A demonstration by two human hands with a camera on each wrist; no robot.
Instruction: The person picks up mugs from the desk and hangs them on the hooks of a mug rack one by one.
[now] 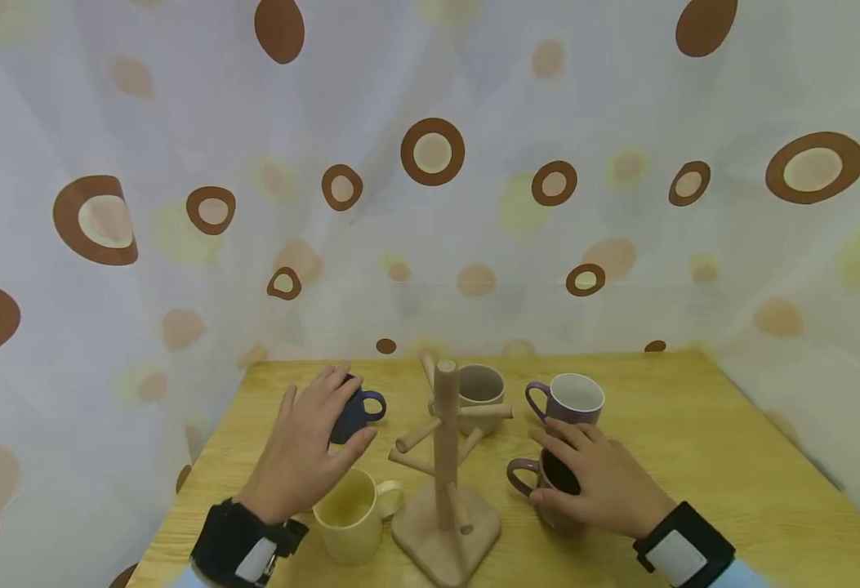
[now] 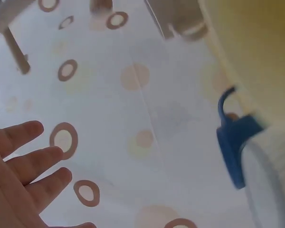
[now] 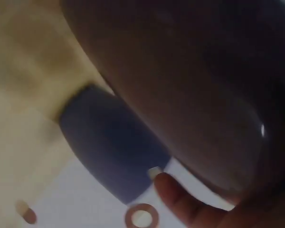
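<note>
My left hand (image 1: 312, 449), fingers straight and spread, hovers in front of a dark blue mug (image 1: 350, 422) and above a pale yellow mug (image 1: 352, 535). It holds nothing; the left wrist view shows its spread fingers (image 2: 33, 164). Over a brown mug (image 1: 556, 518) lies my right hand (image 1: 599, 482), hiding part of the rim. Its fingers look extended across the mug's top, the thumb near the handle side; whether they touch it I cannot tell. Between the hands stands a wooden mug tree (image 1: 445, 457) with several bare pegs.
Behind the tree is a greyish beige mug (image 1: 481, 385). A purple mug (image 1: 575, 395) with a white inside stands beyond the brown one. All of it is on a light wooden table (image 1: 724, 482), with a patterned curtain (image 1: 474, 229) along the back and sides.
</note>
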